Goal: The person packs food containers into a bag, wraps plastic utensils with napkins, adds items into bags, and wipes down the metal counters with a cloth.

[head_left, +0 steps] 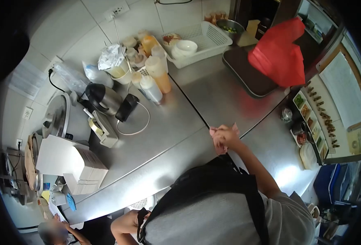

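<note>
My right hand (226, 136) is closed around a crumpled pink cloth (220, 148) and presses it on the steel counter (188, 143), close to a dark seam. Parts of the cloth stick out on both sides of the fingers. Down by my waist, my left hand (146, 215) shows only in a small part beside a black band. My apron hides its fingers, so whether it holds anything cannot be seen.
A dark tray (239, 65) with a red bag (280, 55) lies at the back right. Sauce bottles (158, 73), a white basket (207, 38), a kettle (103, 98), a tape dispenser (103, 128) and white boxes (82, 167) line the counter. Another person (54, 232) is at lower left.
</note>
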Action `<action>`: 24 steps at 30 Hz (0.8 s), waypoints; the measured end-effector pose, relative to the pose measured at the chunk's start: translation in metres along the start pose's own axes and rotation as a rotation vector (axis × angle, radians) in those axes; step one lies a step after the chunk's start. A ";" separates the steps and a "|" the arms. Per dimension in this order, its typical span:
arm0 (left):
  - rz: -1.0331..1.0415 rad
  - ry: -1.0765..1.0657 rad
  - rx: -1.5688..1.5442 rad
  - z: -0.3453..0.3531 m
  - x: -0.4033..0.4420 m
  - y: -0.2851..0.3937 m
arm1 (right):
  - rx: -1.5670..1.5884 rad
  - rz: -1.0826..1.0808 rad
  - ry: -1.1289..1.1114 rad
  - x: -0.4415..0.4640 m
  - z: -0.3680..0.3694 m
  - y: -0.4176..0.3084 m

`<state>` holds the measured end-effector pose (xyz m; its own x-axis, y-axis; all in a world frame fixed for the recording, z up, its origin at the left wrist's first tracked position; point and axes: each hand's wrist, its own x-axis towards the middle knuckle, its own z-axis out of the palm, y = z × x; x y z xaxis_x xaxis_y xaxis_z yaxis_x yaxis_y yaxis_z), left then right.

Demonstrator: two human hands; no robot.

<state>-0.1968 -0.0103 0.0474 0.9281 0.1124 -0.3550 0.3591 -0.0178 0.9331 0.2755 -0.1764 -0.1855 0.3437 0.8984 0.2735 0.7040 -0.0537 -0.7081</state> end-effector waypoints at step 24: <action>-0.293 -0.288 0.051 0.061 -0.017 -0.057 | -0.581 0.131 -0.129 0.097 0.023 -0.044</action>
<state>-0.2268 -0.0718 -0.0033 0.7730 -0.1628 -0.6132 0.6098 -0.0760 0.7889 0.2638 -0.0772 -0.1431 0.3980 0.9119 0.1007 0.8973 -0.3640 -0.2497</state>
